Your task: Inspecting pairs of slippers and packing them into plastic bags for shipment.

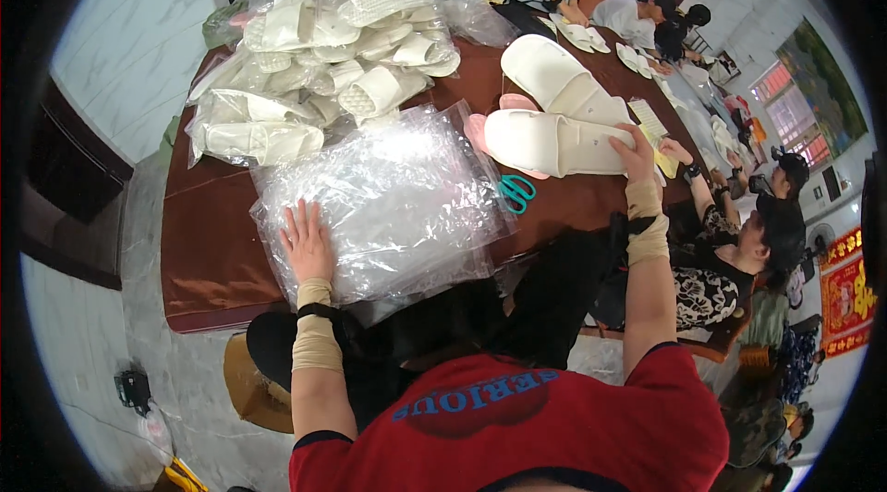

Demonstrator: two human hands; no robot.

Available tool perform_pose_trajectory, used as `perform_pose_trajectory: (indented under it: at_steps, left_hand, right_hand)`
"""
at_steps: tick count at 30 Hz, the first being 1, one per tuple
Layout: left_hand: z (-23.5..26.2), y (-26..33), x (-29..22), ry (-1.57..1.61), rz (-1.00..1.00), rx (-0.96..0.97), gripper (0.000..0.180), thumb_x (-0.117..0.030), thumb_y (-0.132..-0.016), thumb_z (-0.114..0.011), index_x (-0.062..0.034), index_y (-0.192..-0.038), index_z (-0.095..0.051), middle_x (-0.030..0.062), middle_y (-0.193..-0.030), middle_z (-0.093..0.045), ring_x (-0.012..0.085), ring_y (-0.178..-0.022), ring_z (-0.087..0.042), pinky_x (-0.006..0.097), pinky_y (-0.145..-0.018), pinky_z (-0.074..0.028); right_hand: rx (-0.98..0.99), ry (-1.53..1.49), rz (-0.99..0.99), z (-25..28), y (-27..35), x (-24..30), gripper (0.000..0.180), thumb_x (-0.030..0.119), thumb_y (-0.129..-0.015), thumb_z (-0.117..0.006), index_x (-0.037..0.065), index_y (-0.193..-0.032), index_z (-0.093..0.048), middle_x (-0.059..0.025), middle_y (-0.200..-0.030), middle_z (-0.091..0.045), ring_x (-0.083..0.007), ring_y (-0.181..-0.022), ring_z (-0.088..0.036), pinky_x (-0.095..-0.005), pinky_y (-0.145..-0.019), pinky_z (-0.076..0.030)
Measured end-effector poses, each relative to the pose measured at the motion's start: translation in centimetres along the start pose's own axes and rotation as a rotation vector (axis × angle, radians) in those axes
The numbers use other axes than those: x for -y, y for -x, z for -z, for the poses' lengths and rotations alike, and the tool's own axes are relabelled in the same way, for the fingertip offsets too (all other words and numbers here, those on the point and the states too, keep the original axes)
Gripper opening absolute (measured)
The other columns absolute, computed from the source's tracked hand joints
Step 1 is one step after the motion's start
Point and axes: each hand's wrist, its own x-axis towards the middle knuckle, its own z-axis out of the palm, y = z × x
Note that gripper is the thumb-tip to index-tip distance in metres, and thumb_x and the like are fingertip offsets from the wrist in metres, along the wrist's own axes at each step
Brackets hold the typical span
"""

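Observation:
My left hand [307, 250] lies flat with fingers spread on a stack of clear plastic bags [407, 196] near the table's front edge. To the right, my right hand [634, 157] grips one end of a white slipper [527, 141]. A second white slipper [540, 67] lies just beyond it, and the two touch or overlap. Pink slippers [477, 133] peek out from beneath and beside the white pair. Between the bags and the slippers sit teal-handled scissors [517, 194], their blades hidden.
A heap of bagged white slippers [333, 58] covers the back left of the brown-covered table [212, 242]. More white slippers [582, 35] lie along its far right. A co-worker's hand [679, 152] is close to yellow sheets [663, 162] beside my right hand. A brown stool [249, 386] stands below left.

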Motion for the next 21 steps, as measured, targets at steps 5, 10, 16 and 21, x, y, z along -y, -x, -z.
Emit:
perform_pose_trajectory:
  at_steps: [5, 10, 16, 21]
  left_hand:
    - [0.1, -0.3, 0.0, -0.025, -0.006, -0.005, 0.049, -0.022, -0.093, -0.047, -0.0224, -0.141, -0.038, 0.0006, -0.153, -0.026, 0.027, -0.143, -0.016, 0.051, -0.113, -0.015]
    - [-0.3, -0.3, 0.0, -0.017, -0.001, -0.003, 0.049, -0.021, -0.092, -0.048, -0.0216, -0.14, -0.04, 0.0019, -0.152, -0.027, 0.0275, -0.143, -0.017, 0.052, -0.113, -0.016]
    - [0.2, 0.2, 0.9, 0.042, 0.031, 0.237, 0.053, -0.027, -0.093, -0.044, -0.0181, -0.144, -0.034, 0.0053, -0.154, -0.023, 0.0273, -0.143, -0.017, 0.052, -0.113, -0.015]
    - [-0.5, -0.7, -0.6, 0.004, -0.003, 0.018, 0.053, -0.022, -0.091, -0.049, -0.0203, -0.142, -0.037, 0.0024, -0.152, -0.026, 0.029, -0.142, -0.017, 0.052, -0.113, -0.014]
  right_hand:
    - [-0.029, -0.394, -0.088, -4.4, 1.7, 5.7, 0.025, 0.007, -0.082, -0.067, 0.005, -0.106, -0.06, 0.0011, -0.097, -0.061, -0.0088, -0.087, -0.055, -0.0218, -0.078, -0.045]
    - [0.212, -0.6, -0.009, -11.6, 2.7, 11.1, 0.027, 0.003, -0.083, -0.064, 0.004, -0.109, -0.058, -0.001, -0.098, -0.06, -0.0103, -0.088, -0.057, -0.0231, -0.079, -0.046]
    - [0.57, -0.72, -0.163, -20.1, 5.9, 12.2, 0.026, 0.006, -0.082, -0.068, 0.004, -0.107, -0.06, 0.0008, -0.097, -0.061, -0.0075, -0.088, -0.056, -0.0219, -0.077, -0.047]
    - [0.598, 0.131, 0.079, -24.7, 8.8, -0.5, 0.035, 0.02, -0.079, -0.069, 0.01, -0.111, -0.058, -0.0185, -0.103, -0.059, -0.0348, -0.098, -0.057, -0.0391, -0.086, -0.045]
